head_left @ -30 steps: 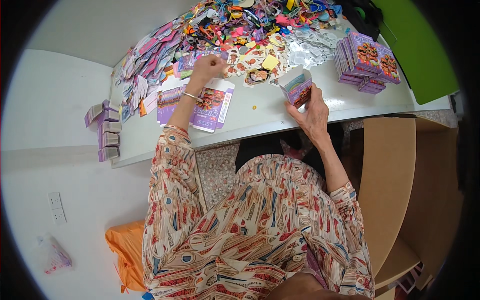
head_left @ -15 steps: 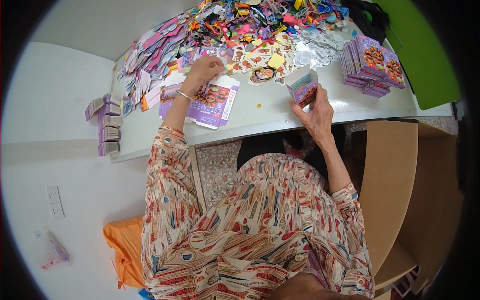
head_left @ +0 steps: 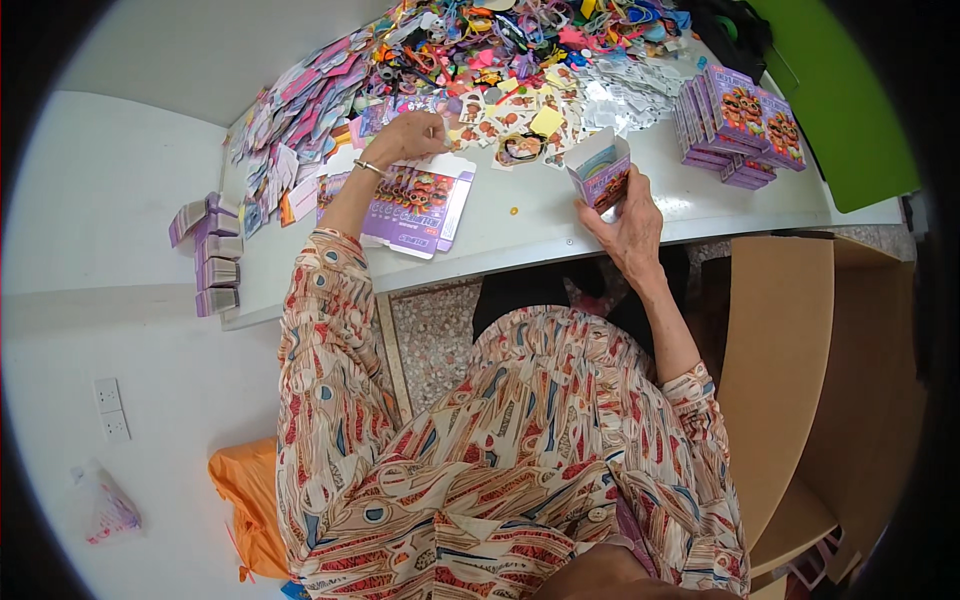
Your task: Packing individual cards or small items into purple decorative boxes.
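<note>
My right hand (head_left: 630,222) is wrapped round a small purple carton (head_left: 600,180), held upright with its top flaps apart and coloured paper showing inside. Above the left part of the table is my left hand (head_left: 412,138), a bangle on its wrist and its fingers curled together. Whatever those fingertips may hold is too small to make out. Beneath that hand and forearm lie flat, unfolded purple cartons (head_left: 415,215), partly covered by the arm. Just beyond the fingers are small picture stickers (head_left: 490,133) and a yellow slip (head_left: 547,121).
A heap of colourful trinkets (head_left: 500,45) fills the table's far side, with stacked cards (head_left: 310,90) to its left and silvery packets (head_left: 625,90) to its right. Filled purple boxes (head_left: 740,125) are stacked at right. A big cardboard box (head_left: 780,370) stands below the right edge.
The picture has shifted very slightly. Both hands stay almost where they were, the right one still round the carton and the left one still curled above the stickers.
</note>
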`<action>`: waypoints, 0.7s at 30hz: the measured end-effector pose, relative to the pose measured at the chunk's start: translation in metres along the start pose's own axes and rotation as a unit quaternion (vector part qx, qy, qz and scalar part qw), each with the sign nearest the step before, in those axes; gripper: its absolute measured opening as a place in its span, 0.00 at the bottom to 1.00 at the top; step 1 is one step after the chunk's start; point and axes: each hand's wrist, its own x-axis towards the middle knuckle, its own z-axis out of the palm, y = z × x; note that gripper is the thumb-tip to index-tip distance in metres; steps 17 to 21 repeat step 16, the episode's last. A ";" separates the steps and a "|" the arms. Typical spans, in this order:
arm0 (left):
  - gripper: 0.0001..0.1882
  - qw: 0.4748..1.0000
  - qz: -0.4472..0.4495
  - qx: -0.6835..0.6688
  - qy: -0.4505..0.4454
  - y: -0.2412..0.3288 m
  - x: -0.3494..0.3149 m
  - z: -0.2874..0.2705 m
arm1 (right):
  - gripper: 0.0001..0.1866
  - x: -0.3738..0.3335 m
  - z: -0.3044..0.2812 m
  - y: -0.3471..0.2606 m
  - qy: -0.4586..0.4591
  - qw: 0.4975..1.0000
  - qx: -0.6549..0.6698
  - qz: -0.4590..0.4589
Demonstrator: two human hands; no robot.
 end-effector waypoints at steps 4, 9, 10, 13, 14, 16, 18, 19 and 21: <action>0.12 1.000 -0.007 -0.015 0.022 0.035 -0.009 -0.001 | 0.38 0.000 0.001 0.003 0.005 1.000 -0.002 0.001; 0.14 0.999 0.010 0.022 0.047 0.033 -0.003 0.009 | 0.38 0.002 0.000 -0.001 0.007 1.000 0.006 -0.006; 0.14 0.999 0.012 0.022 0.046 0.030 0.001 0.010 | 0.38 0.002 0.000 -0.001 0.007 1.000 0.005 -0.009; 0.11 0.999 0.037 0.014 0.021 0.024 0.005 0.007 | 0.38 0.001 0.000 0.000 0.004 1.000 0.013 -0.008; 0.10 0.998 0.006 -0.058 0.001 0.024 0.005 0.006 | 0.38 0.001 0.000 0.000 0.006 1.000 0.012 -0.006; 0.07 0.992 -0.040 -0.121 -0.021 0.023 0.005 0.005 | 0.38 0.001 0.000 0.000 0.004 1.000 0.003 -0.003; 0.07 0.992 -0.040 -0.121 -0.021 0.023 0.005 0.005 | 0.38 0.001 0.000 0.000 0.004 1.000 0.003 -0.003; 0.07 0.992 -0.040 -0.121 -0.021 0.023 0.005 0.005 | 0.38 0.001 0.000 0.000 0.004 1.000 0.003 -0.003; 0.07 0.992 -0.040 -0.121 -0.021 0.023 0.005 0.005 | 0.38 0.001 0.000 0.000 0.004 1.000 0.003 -0.003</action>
